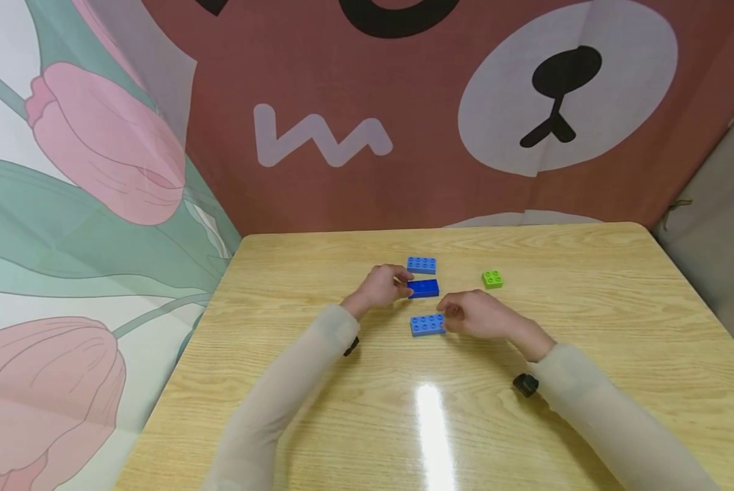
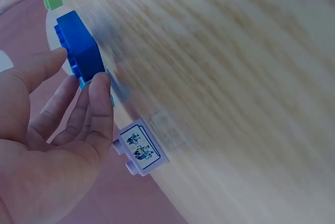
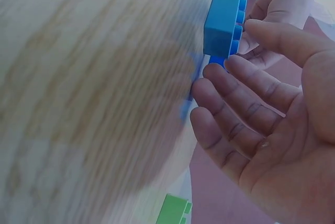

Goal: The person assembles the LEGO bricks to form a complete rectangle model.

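Note:
A dark blue brick lies on the table, its left end between the thumb and fingers of my left hand, which seems to pinch it. My right hand is at the right end of a light blue brick nearer to me. Its fingers are loosely extended, with the thumb close to the studs; whether they touch cannot be told. Farther back lies another light blue brick. A lavender brick with a printed side shows past the left fingers in the left wrist view; I cannot make it out in the head view.
A small green brick sits to the right on the wooden table. Behind the far edge hangs a printed cloth with a bear face, and a tulip-patterned cloth runs along the left. Black wrist cameras hang under the sleeves.

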Demonstrator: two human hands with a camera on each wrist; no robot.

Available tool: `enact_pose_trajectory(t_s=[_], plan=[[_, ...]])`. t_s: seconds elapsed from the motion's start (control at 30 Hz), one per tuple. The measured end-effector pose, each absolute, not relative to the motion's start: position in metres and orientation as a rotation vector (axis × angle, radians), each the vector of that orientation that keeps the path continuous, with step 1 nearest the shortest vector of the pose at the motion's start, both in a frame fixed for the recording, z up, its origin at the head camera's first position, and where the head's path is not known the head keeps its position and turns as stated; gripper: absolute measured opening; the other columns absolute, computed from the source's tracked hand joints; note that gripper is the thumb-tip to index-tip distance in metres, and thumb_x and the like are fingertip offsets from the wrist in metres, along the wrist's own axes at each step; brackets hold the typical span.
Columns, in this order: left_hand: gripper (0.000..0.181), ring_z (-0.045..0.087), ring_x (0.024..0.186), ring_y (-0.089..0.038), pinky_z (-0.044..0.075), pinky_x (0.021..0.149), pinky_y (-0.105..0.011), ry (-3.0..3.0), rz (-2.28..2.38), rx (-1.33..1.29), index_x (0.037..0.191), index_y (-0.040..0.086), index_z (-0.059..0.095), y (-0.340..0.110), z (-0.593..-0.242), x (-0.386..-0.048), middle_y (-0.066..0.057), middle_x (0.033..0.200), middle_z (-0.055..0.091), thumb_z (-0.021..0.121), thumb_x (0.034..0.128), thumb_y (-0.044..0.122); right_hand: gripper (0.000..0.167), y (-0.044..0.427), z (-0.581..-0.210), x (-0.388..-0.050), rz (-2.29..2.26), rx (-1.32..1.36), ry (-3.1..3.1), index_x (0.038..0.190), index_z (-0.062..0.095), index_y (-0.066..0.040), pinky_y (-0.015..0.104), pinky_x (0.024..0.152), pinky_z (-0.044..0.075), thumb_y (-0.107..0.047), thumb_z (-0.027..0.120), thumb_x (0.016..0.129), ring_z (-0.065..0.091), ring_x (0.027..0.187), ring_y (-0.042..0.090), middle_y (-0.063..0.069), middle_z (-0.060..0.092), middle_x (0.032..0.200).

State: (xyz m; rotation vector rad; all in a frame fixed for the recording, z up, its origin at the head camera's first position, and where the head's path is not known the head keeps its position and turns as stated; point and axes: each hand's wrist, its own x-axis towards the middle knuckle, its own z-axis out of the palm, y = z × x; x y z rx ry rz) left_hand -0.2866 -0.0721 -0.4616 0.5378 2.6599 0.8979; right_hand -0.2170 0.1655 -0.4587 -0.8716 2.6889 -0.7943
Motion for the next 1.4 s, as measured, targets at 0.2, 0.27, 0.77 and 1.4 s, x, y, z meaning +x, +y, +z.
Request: enact_pose_trajectory(t_s=[0.2, 0.27, 0.77, 1.4], plan=[[0.03, 0.068, 0.104, -0.017, 0.057, 0.087, -0.028, 2.673, 0.872, 0.516, 0.124, 0.013, 0.069, -0.07, -0.463, -0.288, -0.004, 0.117, 0.07, 0.071, 0.0941, 0.018, 0.032, 0.163, -0.457, -0.216, -0.787, -0.847, 2.68, 0.118, 0.069, -0.006, 0.039, 0.084, 0.057, -0.018, 0.074, 0.089, 0.069, 0.093, 0.017, 0.003, 0.074, 0.103], [0.03, 0.067, 0.103, -0.017, 0.058, 0.082, -0.027, 2.663, 0.884, 0.493, 0.123, 0.013, 0.07, -0.069, -0.462, -0.287, -0.004, 0.116, 0.07, 0.071, 0.094, 0.018, 0.031, 0.162, -0.458, -0.216, -0.78, -0.853, 2.684, 0.117, 0.07, -0.006, 0.039, 0.084, 0.057, -0.017, 0.074, 0.088, 0.068, 0.093, 0.017, 0.003, 0.074, 0.102], [0.029, 0.065, 0.103, -0.016, 0.057, 0.083, -0.027, 2.638, 0.871, 0.415, 0.122, 0.015, 0.07, -0.069, -0.459, -0.284, -0.002, 0.116, 0.069, 0.071, 0.0934, 0.017, 0.03, 0.162, -0.459, -0.217, -0.734, -0.789, 2.703, 0.115, 0.072, -0.01, 0.042, 0.088, 0.057, -0.016, 0.078, 0.086, 0.068, 0.098, 0.019, 0.003, 0.074, 0.107], [0.031, 0.069, 0.097, -0.015, 0.057, 0.078, -0.025, 2.611, 0.897, 0.492, 0.122, 0.011, 0.071, -0.081, -0.459, -0.277, -0.005, 0.116, 0.071, 0.073, 0.0915, 0.013, 0.03, 0.18, -0.458, -0.223, -0.699, -0.715, 2.761, 0.115, 0.072, -0.008, 0.043, 0.086, 0.057, -0.018, 0.078, 0.086, 0.069, 0.097, 0.022, 0.006, 0.075, 0.107]])
